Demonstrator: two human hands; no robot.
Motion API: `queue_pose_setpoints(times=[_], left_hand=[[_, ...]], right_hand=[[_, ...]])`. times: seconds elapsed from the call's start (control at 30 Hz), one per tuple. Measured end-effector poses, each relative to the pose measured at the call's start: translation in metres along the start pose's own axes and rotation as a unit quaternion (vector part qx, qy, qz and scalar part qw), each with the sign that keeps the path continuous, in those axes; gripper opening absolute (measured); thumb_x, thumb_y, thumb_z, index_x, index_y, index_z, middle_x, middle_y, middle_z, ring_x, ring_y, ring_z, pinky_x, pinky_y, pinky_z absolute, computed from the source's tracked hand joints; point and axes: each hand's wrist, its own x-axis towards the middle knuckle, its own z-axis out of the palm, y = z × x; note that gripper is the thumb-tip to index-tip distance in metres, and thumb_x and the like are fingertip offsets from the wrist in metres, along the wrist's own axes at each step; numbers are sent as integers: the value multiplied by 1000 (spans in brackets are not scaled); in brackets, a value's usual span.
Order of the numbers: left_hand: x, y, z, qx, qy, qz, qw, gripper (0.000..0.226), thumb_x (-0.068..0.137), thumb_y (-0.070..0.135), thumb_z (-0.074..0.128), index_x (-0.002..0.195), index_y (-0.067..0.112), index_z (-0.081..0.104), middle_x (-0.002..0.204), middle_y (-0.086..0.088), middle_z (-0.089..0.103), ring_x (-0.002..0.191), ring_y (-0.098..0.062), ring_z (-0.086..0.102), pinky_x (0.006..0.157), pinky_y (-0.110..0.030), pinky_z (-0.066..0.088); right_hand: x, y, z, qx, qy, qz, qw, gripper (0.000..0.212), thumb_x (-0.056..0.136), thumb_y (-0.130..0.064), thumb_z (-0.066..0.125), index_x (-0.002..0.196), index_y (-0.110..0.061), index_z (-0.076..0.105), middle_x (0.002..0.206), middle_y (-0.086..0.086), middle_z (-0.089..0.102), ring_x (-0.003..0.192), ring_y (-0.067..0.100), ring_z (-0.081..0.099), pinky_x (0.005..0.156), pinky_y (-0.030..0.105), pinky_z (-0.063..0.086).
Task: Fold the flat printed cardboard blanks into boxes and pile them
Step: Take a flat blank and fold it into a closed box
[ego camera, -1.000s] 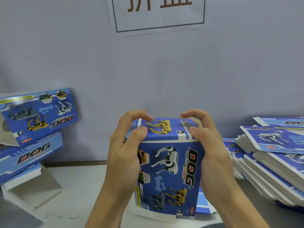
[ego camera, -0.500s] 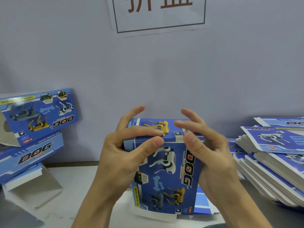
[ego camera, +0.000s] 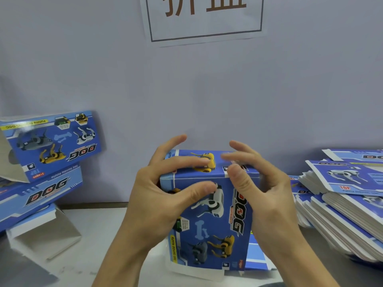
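Observation:
A blue printed "DOG" box stands upright on the table in front of me, its top flap folded down. My left hand holds its upper left corner, with the index finger lying along the top and the thumb across the front face. My right hand is at the upper right corner. Its thumb presses the top front edge and its fingers stretch out straight over the top flap. A thick stack of flat printed blanks lies to the right.
At the left, folded blue boxes lean in a pile against the wall, with an open-ended box showing its white inside below them. A paper sign hangs on the grey wall behind. A blue blank lies under the box.
Both hands loosened their curled grasp on the box top. The fingers straightened and spread, and the box tilted slightly leftward.

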Motion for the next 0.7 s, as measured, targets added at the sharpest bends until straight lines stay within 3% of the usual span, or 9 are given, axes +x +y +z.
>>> queue_pose_setpoints(times=[0.13,0.23,0.3,0.33,0.4,0.47,0.57,0.63,0.7], left_hand=[[2,-4,-1,-5,98,-4,995,26,60,42,79,85,35,80,122,13,66,111,-10,66,66,-24,61],[6,-11,-7,-36,215,-23,976,36,60,54,76,93,39,77,104,-1,76,88,-20,75,62,-30,62],[9,-14,-9,-79,302,-31,949,41,61,58,76,98,40,74,97,1,77,83,-18,76,59,-30,61],[9,-15,-10,-98,348,-34,932,39,63,59,76,97,41,73,92,5,78,82,-15,76,58,-27,60],[10,-18,-12,-130,430,-48,892,24,65,58,76,85,46,73,82,13,77,77,-10,75,59,-25,59],[9,-21,-13,-168,495,-79,849,12,70,57,78,72,48,70,79,16,76,77,-10,75,65,-31,60],[8,-28,-12,-213,543,-130,802,22,80,55,76,77,38,61,63,21,70,67,-6,73,64,-36,58],[8,-32,-5,-230,519,-161,808,25,83,54,73,87,33,61,66,14,71,70,-11,74,73,-48,61],[7,-36,7,-232,472,-186,830,29,84,53,70,97,29,61,76,7,74,79,-20,75,79,-60,59]], right_hand=[[0,4,6,-64,101,-14,993,31,79,-50,66,108,-40,68,115,-13,66,114,6,59,99,41,48],[0,8,9,-164,153,-71,972,24,81,-42,65,104,-32,64,100,-8,57,97,-2,53,82,9,42],[0,8,13,-210,144,-124,959,10,85,-33,65,92,-26,65,86,-10,55,81,0,53,67,3,39],[-1,9,15,-222,122,-142,957,9,88,-31,63,83,-24,66,76,-13,57,73,2,54,61,4,38],[-3,14,19,-225,78,-138,961,37,93,-36,54,63,-19,67,58,-7,60,55,8,56,50,13,38],[-5,16,25,-242,29,-57,968,66,94,-54,41,57,-5,65,54,4,61,45,20,54,48,36,45],[-8,19,27,-276,-39,145,949,99,81,-85,25,73,6,65,68,17,66,59,35,62,62,51,54],[-9,20,27,-258,-42,240,935,101,66,-90,28,86,1,68,80,13,70,73,30,68,71,51,58],[-6,22,27,-143,-14,308,941,92,58,-90,42,109,-19,67,101,6,70,91,28,68,78,50,60]])
